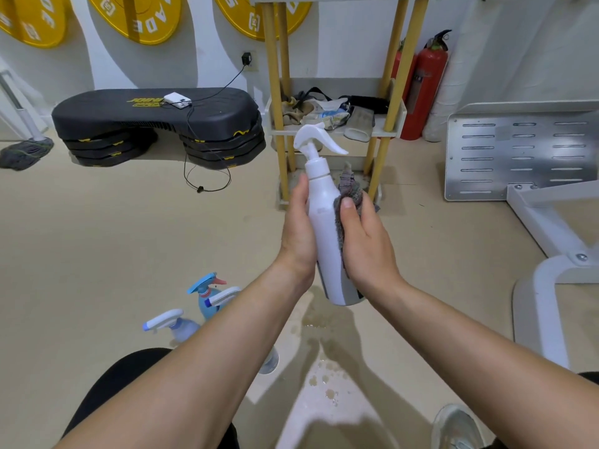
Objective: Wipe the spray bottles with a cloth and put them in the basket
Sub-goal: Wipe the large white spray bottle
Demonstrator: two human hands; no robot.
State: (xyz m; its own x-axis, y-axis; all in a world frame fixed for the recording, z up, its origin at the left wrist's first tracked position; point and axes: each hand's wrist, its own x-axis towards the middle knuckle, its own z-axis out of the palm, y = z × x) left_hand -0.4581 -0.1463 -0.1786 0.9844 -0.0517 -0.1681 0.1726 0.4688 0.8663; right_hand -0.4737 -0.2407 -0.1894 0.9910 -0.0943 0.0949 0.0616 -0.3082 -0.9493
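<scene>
A tall white spray bottle is held upright in mid-air at the centre of the view, its trigger head pointing right. My left hand grips its left side. My right hand presses a grey cloth against its right side, fingers wrapped round cloth and bottle. On the floor at lower left stand a blue spray bottle and a pale bottle with a white trigger, partly hidden by my left forearm. No basket is in view.
A wooden-legged shelf cart with clutter stands just behind the bottle. Black stacked step platforms lie at left, red fire extinguishers and a white metal frame at right. Wet spots mark the floor below my hands.
</scene>
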